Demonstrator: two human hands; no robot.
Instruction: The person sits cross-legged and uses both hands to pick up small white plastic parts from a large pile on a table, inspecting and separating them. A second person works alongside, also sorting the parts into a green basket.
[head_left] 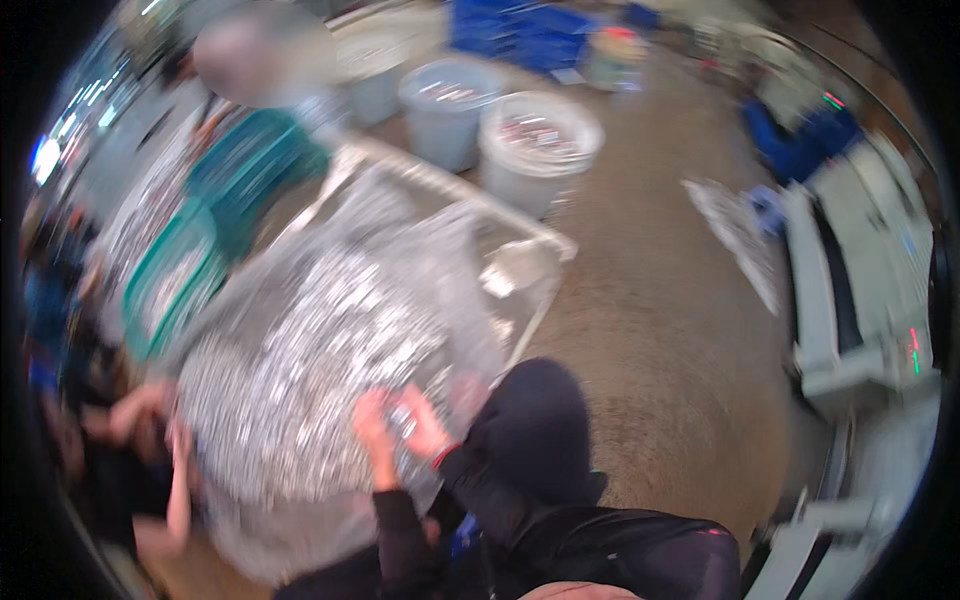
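A wide heap of small shiny silver pieces (340, 330) lies on a clear plastic sheet (390, 205); motion blur hides what kind of pieces they are. At the heap's near right side, my left hand (372, 422) and my right hand (426, 428) are close together, just above the pieces. A small silvery piece (404, 420) shows at my right hand's fingers, which look curled round it. My left hand's fingers are smeared, so their grip is unclear.
White buckets with small pieces, one a white bucket (540, 150), stand beyond the light table rim (470, 190). Teal baskets (165, 290) are at the left. Other people's arms (180, 480) reach in at left. Grey-white machines (865, 250) line the right, across the brown floor (680, 380).
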